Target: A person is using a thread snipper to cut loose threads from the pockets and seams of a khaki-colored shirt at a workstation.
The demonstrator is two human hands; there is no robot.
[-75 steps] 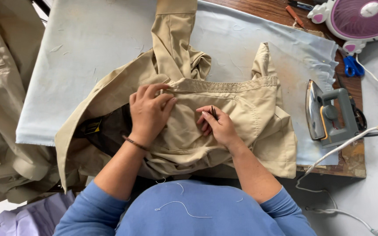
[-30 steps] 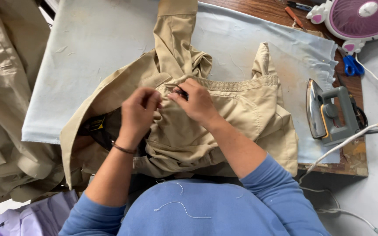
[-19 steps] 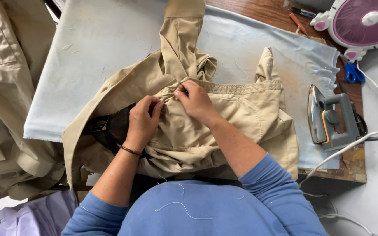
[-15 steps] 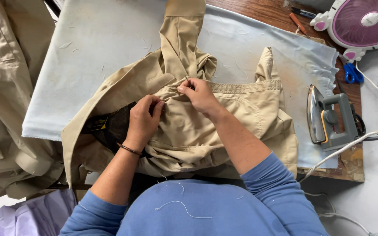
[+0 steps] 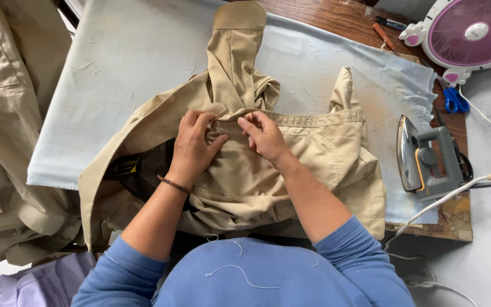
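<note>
Nearest to me, one loose white thread (image 5: 240,272) lies curled on my blue shirt front, and my two blue sleeves run up toward the surface. My left hand (image 5: 191,145) wears one thin beaded bracelet (image 5: 175,184) at the wrist; it lies palm down on one khaki garment (image 5: 291,170), fingers curled and pinching the stitched edge. My right hand (image 5: 263,135) sits just beside it, fingers bent and gripping the same edge — both hands closed on the cloth, knuckles almost touching. The garment is a soft woven twill, bunched and creased, spread in the middle of the surface with one sleeve (image 5: 235,51) running straight away from me, its cuff flat. Under it lies one pale blue padding cloth (image 5: 115,62), flecked with thread ends, over a dark wooden surface (image 5: 336,17). To the left, a heap of more khaki clothing (image 5: 7,113) hangs down. To the right stands one grey iron (image 5: 427,162) on its side, metal soleplate showing, white cord trailing. Farther off — one pair of blue-handled scissors (image 5: 454,101), and one round white fan (image 5: 473,34) with a purple grille
</note>
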